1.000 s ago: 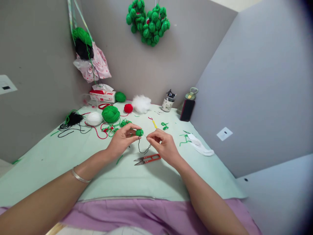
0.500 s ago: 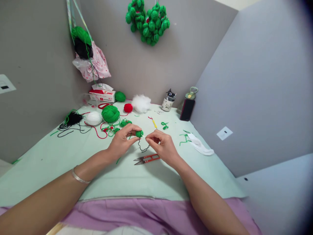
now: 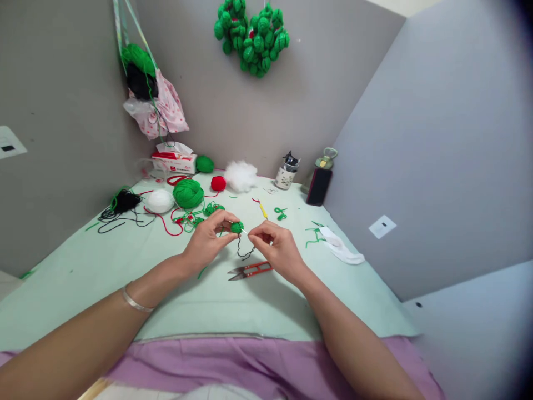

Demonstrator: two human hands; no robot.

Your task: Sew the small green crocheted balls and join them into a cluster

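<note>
Between the thumb and fingers of my left hand (image 3: 210, 236) is a small green crocheted ball (image 3: 237, 227). My right hand (image 3: 272, 243) pinches a thin, pale sewing needle (image 3: 245, 231), whose far end meets the ball's right side; whether its tip is inside the ball I cannot tell. A strand of black yarn (image 3: 240, 253) hangs in a loop below the ball and runs up toward my right hand. Beneath my hands, thread snips (image 3: 250, 270) with orange-red handles lie on the pale green tabletop (image 3: 200, 308), blades pointing left.
Green yarn (image 3: 189, 193), white yarn (image 3: 160, 201), black yarn (image 3: 125, 202) and red yarn (image 3: 218, 184) lie at the back left, near white stuffing (image 3: 241, 176). A yellow-handled crochet hook (image 3: 263, 210) lies beyond my right hand. A phone (image 3: 319, 188) leans at the back right.
My right hand has shifted very slightly left toward the green ball, and the black yarn loop has moved a little. The needle shows more clearly than a second ago.
</note>
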